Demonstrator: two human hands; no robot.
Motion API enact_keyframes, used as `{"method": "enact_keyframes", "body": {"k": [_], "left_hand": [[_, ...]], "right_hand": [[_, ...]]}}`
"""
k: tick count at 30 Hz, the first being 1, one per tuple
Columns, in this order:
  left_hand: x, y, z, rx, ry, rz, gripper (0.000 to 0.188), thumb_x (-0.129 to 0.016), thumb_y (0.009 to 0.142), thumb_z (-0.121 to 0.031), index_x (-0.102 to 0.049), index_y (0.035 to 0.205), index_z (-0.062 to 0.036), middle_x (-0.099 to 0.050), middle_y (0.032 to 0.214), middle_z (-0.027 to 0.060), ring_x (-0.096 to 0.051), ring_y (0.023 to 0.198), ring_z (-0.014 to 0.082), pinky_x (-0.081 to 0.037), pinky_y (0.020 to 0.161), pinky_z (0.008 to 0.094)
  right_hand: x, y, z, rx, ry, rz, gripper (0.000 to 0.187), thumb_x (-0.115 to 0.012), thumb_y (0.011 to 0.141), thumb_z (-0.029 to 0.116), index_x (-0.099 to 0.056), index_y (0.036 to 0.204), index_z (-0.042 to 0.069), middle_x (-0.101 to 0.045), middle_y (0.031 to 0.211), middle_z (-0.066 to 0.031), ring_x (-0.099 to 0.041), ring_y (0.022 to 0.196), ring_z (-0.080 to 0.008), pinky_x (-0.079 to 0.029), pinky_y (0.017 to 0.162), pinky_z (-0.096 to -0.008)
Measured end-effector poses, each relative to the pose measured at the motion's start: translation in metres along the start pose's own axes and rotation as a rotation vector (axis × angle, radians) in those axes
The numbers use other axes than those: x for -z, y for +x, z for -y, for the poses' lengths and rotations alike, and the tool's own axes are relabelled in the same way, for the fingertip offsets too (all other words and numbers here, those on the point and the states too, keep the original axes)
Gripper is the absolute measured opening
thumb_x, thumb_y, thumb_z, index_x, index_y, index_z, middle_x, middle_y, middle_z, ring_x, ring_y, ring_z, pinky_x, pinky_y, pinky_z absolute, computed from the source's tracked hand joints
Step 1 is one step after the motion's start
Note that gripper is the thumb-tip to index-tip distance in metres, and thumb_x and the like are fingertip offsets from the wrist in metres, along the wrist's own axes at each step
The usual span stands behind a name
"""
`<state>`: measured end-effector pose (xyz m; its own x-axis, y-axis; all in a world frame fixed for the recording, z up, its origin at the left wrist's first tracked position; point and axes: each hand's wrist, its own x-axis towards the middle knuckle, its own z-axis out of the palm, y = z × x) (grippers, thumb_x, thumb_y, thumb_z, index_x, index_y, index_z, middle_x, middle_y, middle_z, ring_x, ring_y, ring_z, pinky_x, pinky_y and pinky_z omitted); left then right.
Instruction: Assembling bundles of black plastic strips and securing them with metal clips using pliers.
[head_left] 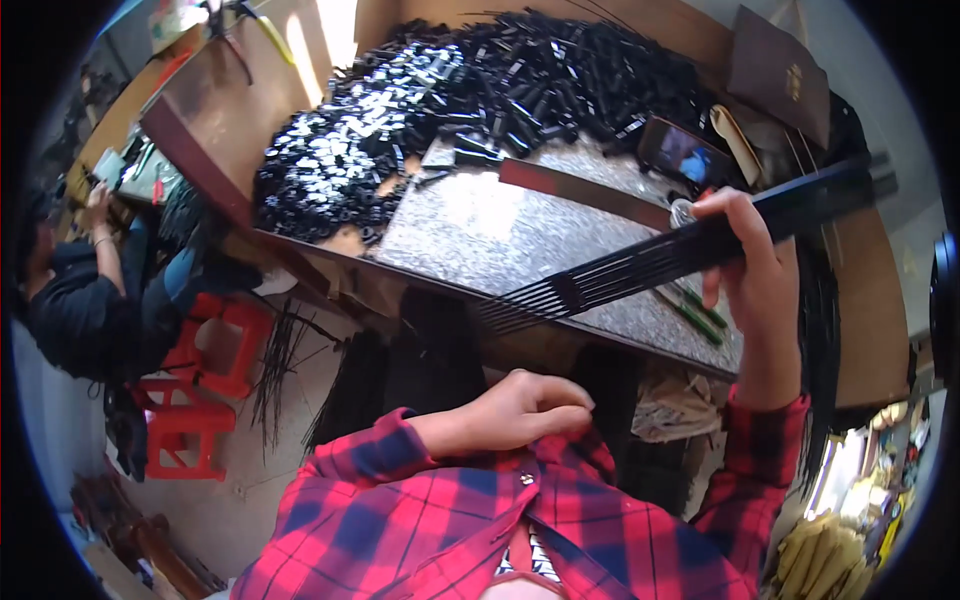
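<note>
My right hand (750, 245) is closed around a bundle of long thin black slats (640, 260), raised over the right part of a speckled stone slab (450, 230). The slats splay apart a little at their lower left end, where a dark band or block crosses them. Their upper right end is blurred. My left hand (515, 408) rests in front of my belly, its fingers curled in and nothing showing in them. Behind the slats lies a long flat reddish-brown strip (585, 193), and a small round shiny thing (682, 212) sits beside my right fingers.
Short black pieces (340, 150) lie heaped along the back of the bench. A phone (685, 152) leans at the back right, near a dark bag (780, 75). Green-handled tools (695, 318) lie under the slats. At left, another person (90, 300) sits by red stools (190, 425).
</note>
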<state>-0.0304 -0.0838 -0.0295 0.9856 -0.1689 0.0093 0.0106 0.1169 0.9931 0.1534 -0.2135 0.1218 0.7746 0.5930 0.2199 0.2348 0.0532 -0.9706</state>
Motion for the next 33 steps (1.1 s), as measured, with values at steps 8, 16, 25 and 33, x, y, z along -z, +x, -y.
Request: {"method": "enact_keyframes", "body": {"k": [8,16,25,33], "left_hand": [[0.034,-0.007,0.018,0.091,0.372,-0.189,0.018,-0.061,0.088,-0.013,-0.067,0.085,0.0037,-0.066,0.066,0.0087,-0.063,0.060,0.0102,-0.050,0.054,0.0249],[0.053,-0.001,-0.038,-0.137,0.459,-0.387,0.012,-0.062,0.087,-0.007,-0.066,0.082,0.0022,-0.063,0.063,0.0040,-0.059,0.055,0.0066,-0.046,0.049,0.0199],[0.052,0.029,-0.131,-0.631,0.696,-0.425,0.041,-0.067,0.081,-0.005,-0.053,0.119,0.0013,-0.061,0.113,0.0122,-0.058,0.105,0.0188,-0.047,0.084,0.0310],[0.029,0.052,-0.145,-0.361,0.466,-0.074,0.057,-0.061,0.084,-0.002,-0.040,0.136,-0.0077,-0.067,0.082,0.0110,-0.062,0.063,0.0123,-0.049,0.063,0.0251]], "right_hand": [[-0.004,-0.010,-0.021,-0.119,-0.459,0.423,0.014,-0.059,0.090,0.017,-0.062,0.087,0.003,-0.054,0.070,0.0011,-0.051,0.052,-0.0041,-0.039,0.044,-0.0198],[-0.033,-0.034,-0.100,0.106,-0.466,0.682,0.016,-0.063,0.087,0.017,-0.059,0.084,0.001,-0.058,0.072,-0.0088,-0.058,0.067,-0.0190,-0.047,0.063,-0.0325],[-0.043,-0.035,-0.108,0.277,-0.358,0.679,0.019,-0.061,0.088,0.020,-0.057,0.084,0.002,-0.057,0.071,-0.0166,-0.058,0.065,-0.0343,-0.046,0.060,-0.0393],[-0.042,-0.050,-0.095,0.341,-0.386,0.697,0.035,-0.063,0.085,0.018,-0.056,0.115,0.002,-0.057,0.115,-0.0158,-0.053,0.110,-0.0329,-0.042,0.091,-0.0413]]}}
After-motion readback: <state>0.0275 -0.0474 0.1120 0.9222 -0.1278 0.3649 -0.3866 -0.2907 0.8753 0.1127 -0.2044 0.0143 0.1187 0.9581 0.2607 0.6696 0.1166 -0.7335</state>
